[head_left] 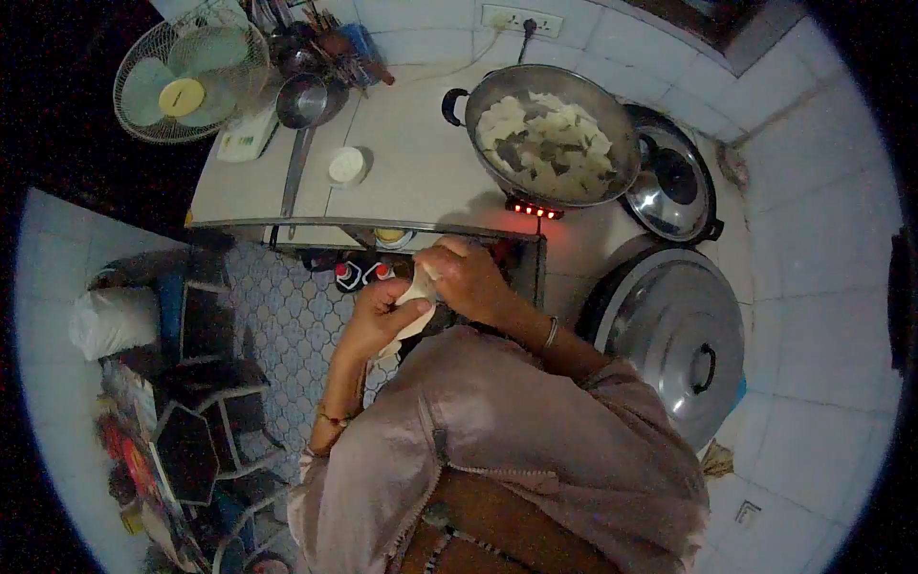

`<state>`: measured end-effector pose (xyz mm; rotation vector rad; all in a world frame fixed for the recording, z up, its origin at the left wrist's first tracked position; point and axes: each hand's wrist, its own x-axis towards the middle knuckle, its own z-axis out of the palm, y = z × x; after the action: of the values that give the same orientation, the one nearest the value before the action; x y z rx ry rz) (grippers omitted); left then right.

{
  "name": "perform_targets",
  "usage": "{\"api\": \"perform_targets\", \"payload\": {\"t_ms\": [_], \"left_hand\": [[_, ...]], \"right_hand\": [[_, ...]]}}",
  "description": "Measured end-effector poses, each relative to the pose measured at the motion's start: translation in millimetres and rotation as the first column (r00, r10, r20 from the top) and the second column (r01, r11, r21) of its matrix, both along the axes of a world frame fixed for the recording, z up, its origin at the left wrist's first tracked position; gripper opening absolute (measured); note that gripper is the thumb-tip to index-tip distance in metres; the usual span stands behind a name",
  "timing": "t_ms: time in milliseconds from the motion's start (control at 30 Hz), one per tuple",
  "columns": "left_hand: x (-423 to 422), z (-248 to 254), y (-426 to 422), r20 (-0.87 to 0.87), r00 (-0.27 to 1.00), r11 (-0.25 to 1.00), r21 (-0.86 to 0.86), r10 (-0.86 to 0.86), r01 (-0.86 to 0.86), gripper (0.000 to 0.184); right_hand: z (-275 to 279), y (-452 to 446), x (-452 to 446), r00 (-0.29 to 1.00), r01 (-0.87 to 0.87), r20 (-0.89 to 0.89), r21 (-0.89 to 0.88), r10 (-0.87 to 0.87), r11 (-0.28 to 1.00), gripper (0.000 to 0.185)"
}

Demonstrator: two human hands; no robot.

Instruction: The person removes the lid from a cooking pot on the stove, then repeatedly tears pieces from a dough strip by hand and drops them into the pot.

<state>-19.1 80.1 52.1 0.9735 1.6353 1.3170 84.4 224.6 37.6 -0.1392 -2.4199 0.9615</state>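
A stretched strip of pale dough [418, 318] hangs between my two hands, in front of my body and short of the counter's edge. My left hand [375, 320] grips its lower part, with the thumb laid across it. Higher up and to the right, my right hand [466, 275] is closed on the upper end. Beyond my hands, a wide wok [623, 177] stands on a cooker with glowing red lights [533, 209]. Pale, flat pieces of dough [545, 129] fill much of the wok, with darker patches among them.
A glass lid [681, 203] leans right of the wok. Nearer is a large pot with a metal lid [660, 330]. A ladle [298, 158], a small white tub [346, 166] and a fan [191, 72] are at the left. Black chairs [186, 445] stand on the tiled floor.
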Motion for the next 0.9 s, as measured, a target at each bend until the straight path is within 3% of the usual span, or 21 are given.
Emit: {"api": "perform_targets", "payload": {"t_ms": [33,100,167,233,300,333,400,433,500,533,567,600,633,667,733,767,833,900], "left_hand": [[-1.4,3.9,-1.5,-0.012,0.998,0.998,0.011,-0.065,0.065,0.012],[-1.8,4.2,-5.9,0.011,0.994,0.992,0.063,-0.106,0.105,0.013],[0.5,6.2,-4.4,0.184,0.981,0.997,0.029,0.069,-0.075,0.011],[-0.7,0.6,-2.1,0.210,0.964,0.986,0.017,0.161,-0.169,0.013],[-4.1,-7.3,-1.7,0.115,0.966,0.969,0.061,0.232,-0.240,0.019],[-3.5,-9.1,-2.2,0.120,0.965,0.969,0.058,0.232,-0.240,0.019],[-3.8,-10.5,0.2,0.054,0.967,0.968,-0.006,0.249,-0.249,0.026],[-3.6,-9.4,2.1,0.053,0.964,0.965,0.001,0.261,-0.261,0.026],[2.4,-7.7,4.4,0.028,0.961,0.961,0.000,0.276,-0.276,0.030],[2.4,-9.9,7.8,0.033,0.956,0.956,-0.010,0.292,-0.292,0.030],[0.4,-13.5,11.0,-0.033,0.961,0.962,0.030,0.273,-0.272,0.028],[0.3,-16.2,11.7,-0.101,0.961,0.966,0.060,0.258,-0.253,0.027],[6.4,-10.1,17.9,0.017,0.955,0.949,0.105,0.297,-0.297,0.024],[8.4,-8.3,21.2,0.064,0.957,0.955,0.072,0.283,-0.287,0.022],[4.2,-12.8,21.3,0.109,0.956,0.959,0.044,0.273,-0.279,0.023],[1.4,-22.9,21.2,0.113,0.967,0.966,0.100,0.226,-0.238,0.024],[2.4,-21.5,22.5,0.114,0.977,0.967,0.159,0.181,-0.197,0.027],[5.0,-18.8,22.9,0.172,0.955,0.943,0.188,0.242,-0.273,0.030]], "right_hand": [[-1.8,8.8,0.7,1.000,0.004,-0.001,0.003,-0.004,1.000,0.018],[-2.1,35.3,3.3,0.959,0.254,0.078,0.186,-0.272,0.949,0.026],[-2.3,67.7,11.9,0.885,0.435,0.032,0.298,-0.465,0.850,0.030],[0.4,112.4,16.3,0.831,0.509,0.056,0.322,-0.553,0.798,0.032],[-7.7,152.8,24.6,0.791,0.525,0.024,0.486,-0.611,0.699,0.032],[-11.9,168.2,30.9,0.791,0.523,0.029,0.487,-0.611,0.699,0.032],[-9.2,184.8,33.6,0.812,0.528,-0.153,0.604,-0.564,0.597,0.024],[-7.0,182.8,30.2,0.818,0.522,-0.157,0.607,-0.553,0.600,0.024],[-1.4,163.0,31.7,0.853,0.507,-0.104,0.396,-0.511,0.766,0.023],[16.6,135.7,28.2,0.894,0.425,0.075,0.175,-0.443,0.888,0.023],[28.3,103.8,21.2,0.919,0.343,0.234,-0.077,-0.317,0.936,0.022],[21.6,82.4,14.6,0.947,0.173,0.303,-0.206,-0.105,0.963,0.022],[15.8,63.1,7.7,0.935,0.008,0.335,-0.341,0.114,0.940,0.022],[8.0,45.2,2.3,0.935,-0.010,0.330,-0.353,0.134,0.936,0.022],[-6.3,18.1,-5.0,0.936,-0.136,0.155,-0.669,0.317,0.730,0.025],[-6.1,10.5,-8.0,0.935,-0.139,0.153,-0.670,0.319,0.729,0.025],[-1.9,1.6,-11.7,0.963,-0.085,0.059,-0.857,0.262,0.508,0.023],[-4.4,1.2,-11.2,0.958,-0.087,0.078,-0.837,0.275,0.539,0.022]]}}
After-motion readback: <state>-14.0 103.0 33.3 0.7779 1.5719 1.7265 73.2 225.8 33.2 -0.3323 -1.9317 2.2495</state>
